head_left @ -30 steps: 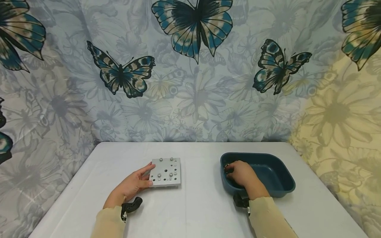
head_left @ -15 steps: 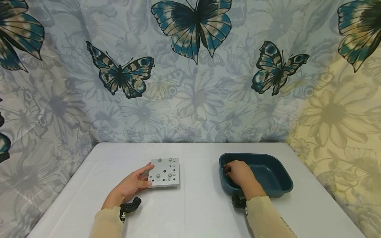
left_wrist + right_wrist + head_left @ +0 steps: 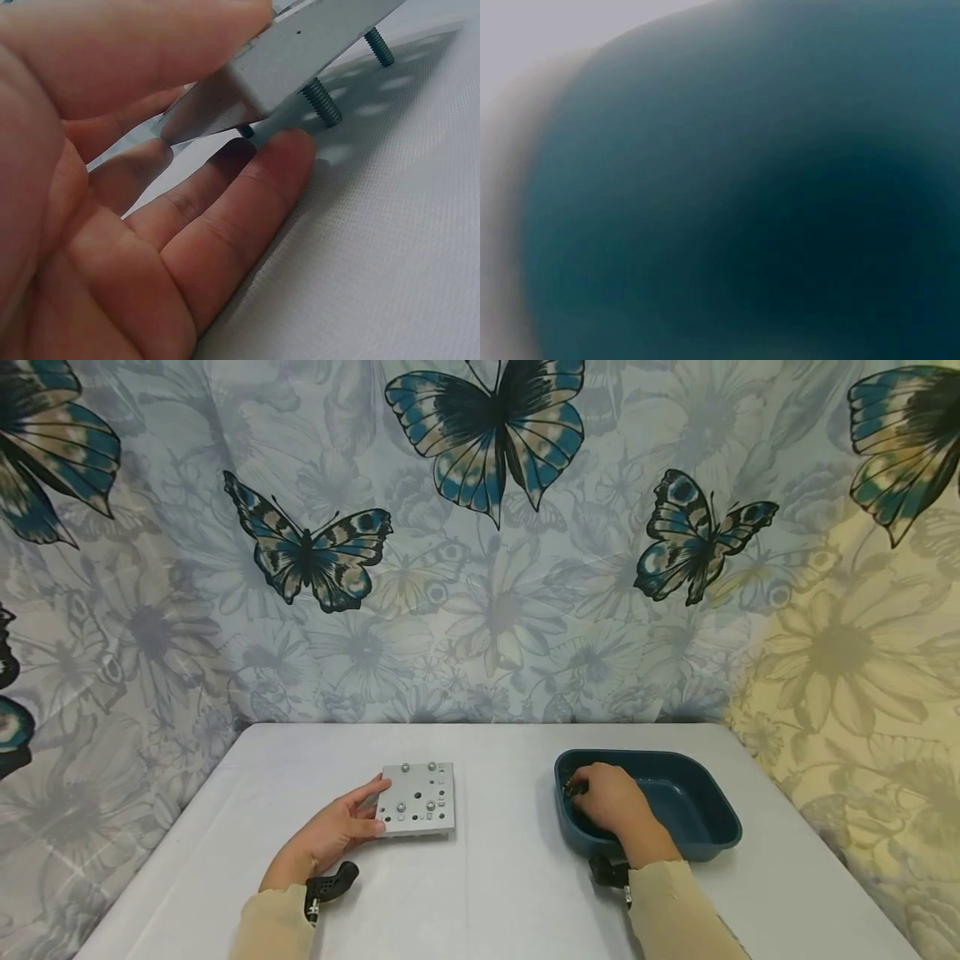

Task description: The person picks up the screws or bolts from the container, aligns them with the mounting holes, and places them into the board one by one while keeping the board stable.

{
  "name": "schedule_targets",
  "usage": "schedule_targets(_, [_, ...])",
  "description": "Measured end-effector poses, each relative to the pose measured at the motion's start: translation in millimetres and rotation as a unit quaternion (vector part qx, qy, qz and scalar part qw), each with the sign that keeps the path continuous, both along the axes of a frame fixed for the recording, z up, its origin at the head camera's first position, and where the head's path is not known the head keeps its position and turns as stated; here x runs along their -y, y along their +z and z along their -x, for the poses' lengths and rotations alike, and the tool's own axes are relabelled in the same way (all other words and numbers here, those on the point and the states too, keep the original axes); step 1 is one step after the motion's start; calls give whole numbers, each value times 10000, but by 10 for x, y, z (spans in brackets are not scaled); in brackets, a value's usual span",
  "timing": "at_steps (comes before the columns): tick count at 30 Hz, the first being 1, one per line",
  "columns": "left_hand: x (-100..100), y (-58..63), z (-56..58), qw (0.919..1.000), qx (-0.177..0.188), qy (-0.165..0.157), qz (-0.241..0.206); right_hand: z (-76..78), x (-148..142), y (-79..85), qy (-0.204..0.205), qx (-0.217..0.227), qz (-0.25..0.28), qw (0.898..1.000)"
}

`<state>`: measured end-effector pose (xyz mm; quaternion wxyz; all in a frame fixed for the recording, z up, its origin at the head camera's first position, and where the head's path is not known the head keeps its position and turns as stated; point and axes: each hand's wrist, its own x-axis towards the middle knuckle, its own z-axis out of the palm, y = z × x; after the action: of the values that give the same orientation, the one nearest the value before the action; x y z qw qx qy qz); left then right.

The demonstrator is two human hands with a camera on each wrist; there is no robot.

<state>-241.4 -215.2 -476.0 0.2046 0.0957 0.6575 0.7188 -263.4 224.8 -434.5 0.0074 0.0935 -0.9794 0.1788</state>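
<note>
My left hand (image 3: 337,828) holds a square silver metal plate (image 3: 396,783) by its left side, thumb near the front corner and index finger at the far edge. Several round-headed screws stand on the plate's top among dark holes. In the left wrist view, threaded screw shanks (image 3: 322,103) stick out below the plate, just above the white cloth. My right hand (image 3: 613,797) reaches down into the left end of a dark teal plastic basin (image 3: 678,847), fingers bent. Small dark bits (image 3: 576,788) show at its fingertips; I cannot tell whether they are pinched.
A white cloth-covered table (image 3: 498,877) lies under everything. Behind it hangs a butterfly-print curtain (image 3: 495,635). The basin's wall (image 3: 645,150) blocks nearly all of the right wrist view, blurred and close.
My right fingers shift slightly inside the basin, and the small bits at their tips look darker now. My left hand keeps its hold on the plate.
</note>
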Motion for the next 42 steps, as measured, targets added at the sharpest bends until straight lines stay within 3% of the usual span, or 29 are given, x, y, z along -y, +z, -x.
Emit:
schedule_targets(5, [-21, -30, -3, 10000, 50, 27, -39, -97, -69, 208, -99, -129, 546, 9984])
schedule_targets(8, [-27, -35, 6, 10000, 4, 5, -39, -106, -98, 328, -392, -11, 1492, 9880])
schedule_targets(11, [-24, -40, 13, 10000, -14, -13, -65, -81, -81, 425, -718, 295, 2917, 9534])
schedule_targets(15, [-10, -54, 11, 10000, -11, 9, -63, -35, 28, 496, -1012, 687, 4417, 8888])
schedule_targets(18, [-1, -61, 12, 10000, -33, -3, -70, 17, 184, 505, -1035, 896, 4863, 8630])
schedule_targets(20, [2, -59, 10, 10000, -42, -22, -81, 64, 338, 492, -975, 1003, 4988, 8554])
schedule_targets(28, [18, -37, 3, 9998, -65, -110, -123, 226, 1095, 319, -819, 1450, 5104, 8437])
schedule_targets(32, [30, -37, 1, 9998, -66, -111, -129, 257, 1410, 219, -776, 1662, 5054, 8432])
schedule_targets(37, [46, -48, 5, 9996, -72, -151, -227, 273, 1685, 76, -638, 1770, 4889, 8518])
schedule_targets(42, [44, -48, 16, 9994, -62, -168, -280, 252, 1852, 1, -552, 1644, 4667, 8673])
